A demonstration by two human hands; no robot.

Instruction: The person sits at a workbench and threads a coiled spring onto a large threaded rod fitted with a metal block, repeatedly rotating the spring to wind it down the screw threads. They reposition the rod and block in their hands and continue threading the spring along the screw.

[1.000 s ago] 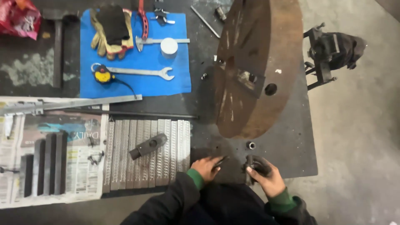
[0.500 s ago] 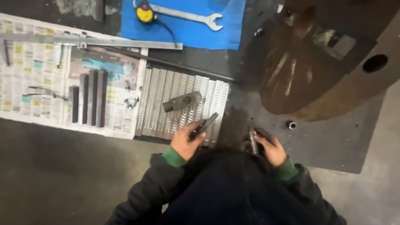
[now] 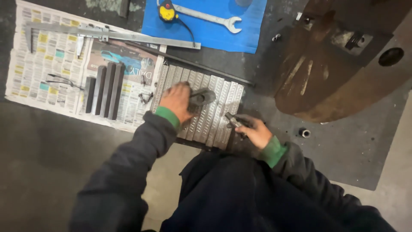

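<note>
View from the head camera, looking down over dark sleeves with green cuffs. The left hand (image 3: 177,101) is laid on a dark metal block (image 3: 201,97) that rests on the ribbed metal plate (image 3: 221,107); the fingers are curled onto the block's near end, but whether the grip is fully closed around it cannot be told. The right hand (image 3: 254,130) is held at the plate's near right corner, its grip clamped on a small dark metal part (image 3: 234,120) whose end projects up and to the left from the fingers.

The plate lies on the dark desk (image 3: 352,154), with newspaper (image 3: 38,64) spread just to its left. On the newspaper, three dark rectangular bars (image 3: 103,90) are set side by side, a large vernier caliper (image 3: 107,35) is laid across the upper edge, and small clips (image 3: 146,98) are seen near the plate. Beyond the plate, a blue cloth (image 3: 214,34) carries an open-ended wrench (image 3: 208,17) and a yellow tape measure (image 3: 166,11). A large rusty disc (image 3: 330,73) is seen at the upper right, and a small metal ring (image 3: 304,132) lies on the desk below it, well apart from the right hand.
</note>
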